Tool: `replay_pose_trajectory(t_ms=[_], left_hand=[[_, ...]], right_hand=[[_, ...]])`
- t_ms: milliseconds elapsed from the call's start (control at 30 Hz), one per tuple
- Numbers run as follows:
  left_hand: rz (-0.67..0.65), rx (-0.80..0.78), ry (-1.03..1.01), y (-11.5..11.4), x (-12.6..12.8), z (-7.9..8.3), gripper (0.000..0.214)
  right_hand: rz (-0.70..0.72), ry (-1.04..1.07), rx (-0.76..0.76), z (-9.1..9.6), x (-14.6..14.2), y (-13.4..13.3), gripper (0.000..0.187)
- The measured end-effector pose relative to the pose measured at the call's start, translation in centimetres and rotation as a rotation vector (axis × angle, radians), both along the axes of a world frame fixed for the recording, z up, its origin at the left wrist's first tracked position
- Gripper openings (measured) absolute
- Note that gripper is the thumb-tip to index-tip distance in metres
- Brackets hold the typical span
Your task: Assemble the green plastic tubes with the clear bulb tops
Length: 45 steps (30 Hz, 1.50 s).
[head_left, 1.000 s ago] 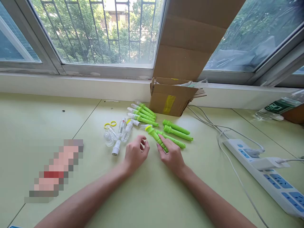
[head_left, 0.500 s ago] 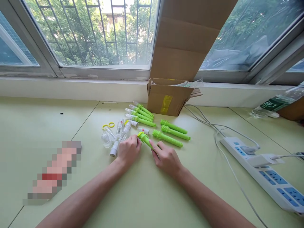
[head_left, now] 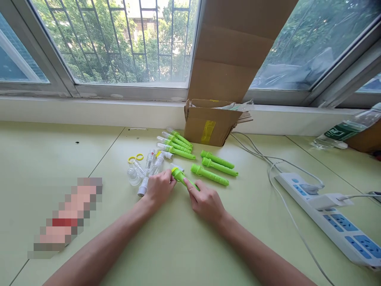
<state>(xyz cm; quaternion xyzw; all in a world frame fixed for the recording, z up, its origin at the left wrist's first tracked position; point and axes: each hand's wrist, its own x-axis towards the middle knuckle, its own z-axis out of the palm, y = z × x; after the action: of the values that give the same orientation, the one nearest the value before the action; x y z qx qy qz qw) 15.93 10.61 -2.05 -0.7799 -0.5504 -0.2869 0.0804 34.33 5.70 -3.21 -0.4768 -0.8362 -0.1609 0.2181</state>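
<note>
A green plastic stick handle (head_left: 180, 176) is held aslant just over the table, its lower part in the closed fingers of my right hand (head_left: 206, 202). A yellow ring (head_left: 174, 170) sits around its upper end. My left hand (head_left: 160, 186) is closed, with thumb and fingertips pinched at that ring; the pinch itself is partly hidden. Beside the left hand lie clear plastic tubes (head_left: 150, 161), two loose yellow rings (head_left: 139, 157) and white cylinders (head_left: 142, 190). Another white cylinder (head_left: 177, 167) lies just behind the held handle. Three loose green handles (head_left: 210, 174) rest to the right.
Several green sticks with clear tips (head_left: 181, 153) lie in a row before a cardboard box (head_left: 208, 127). A white power strip (head_left: 330, 218) with cables (head_left: 284, 206) occupies the right, near a plastic bottle (head_left: 342, 131). A blurred-out patch (head_left: 67, 216) covers something at left.
The held handle has shifted slightly left and lies a bit flatter. My right hand has moved a little left and down along with it; the left hand has barely moved.
</note>
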Motion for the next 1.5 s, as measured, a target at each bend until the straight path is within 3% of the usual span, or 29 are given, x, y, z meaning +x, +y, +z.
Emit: replay_pose_trajectory(t_ms=[567,900,1167,1500], left_hand=[[-0.187,-0.044,-0.115,0.2,-0.74,0.7,0.015],[-0.25,0.021,-0.146,0.26,-0.68,0.27,0.018],[-0.109,-0.128,-0.274,0.23,0.06,-0.11,0.009],[-0.029,-0.107,-0.227,-0.01,0.24,0.09,0.012]], right_hand=[[-0.042,0.063,-0.044,-0.11,-0.05,-0.14,0.051],[-0.029,0.113,-0.058,-0.29,-0.17,-0.24,0.049],[-0.042,0.259,-0.171,0.33,-0.35,0.11,0.043],[0.002,0.324,-0.236,0.57,-0.32,0.18,0.046]])
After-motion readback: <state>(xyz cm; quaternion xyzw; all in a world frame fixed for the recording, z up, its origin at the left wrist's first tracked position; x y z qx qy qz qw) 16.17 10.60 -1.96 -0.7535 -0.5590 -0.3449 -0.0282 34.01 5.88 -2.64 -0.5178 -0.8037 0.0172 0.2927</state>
